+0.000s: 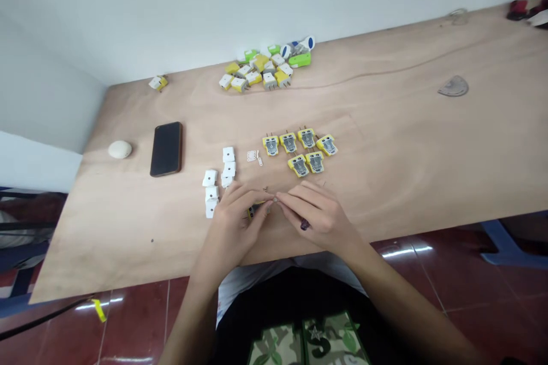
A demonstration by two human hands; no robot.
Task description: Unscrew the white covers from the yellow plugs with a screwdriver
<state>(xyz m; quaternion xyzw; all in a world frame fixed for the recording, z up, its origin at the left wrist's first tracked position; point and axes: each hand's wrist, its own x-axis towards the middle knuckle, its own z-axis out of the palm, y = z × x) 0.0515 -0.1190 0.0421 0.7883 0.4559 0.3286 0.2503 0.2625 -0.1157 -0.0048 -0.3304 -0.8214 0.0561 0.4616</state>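
My left hand [237, 214] and my right hand [314, 211] meet near the front edge of the wooden table [406, 142]. The left fingers curl round a small yellow plug half [256, 209], mostly hidden. My right fingertips pinch a tiny metal piece [275, 199] against it. Just beyond my hands lie several open yellow plug halves [299, 149] in two rows. Several white plug covers [220, 178] lie to the left, and small white pieces [254, 155] sit between the two groups.
A black phone [166, 148] and a white oval object [120, 149] lie at the left. A heap of assembled yellow, white and green plugs [268, 65] sits by the wall, one more plug [158, 82] further left. A clear protractor [454, 86] lies at the right.
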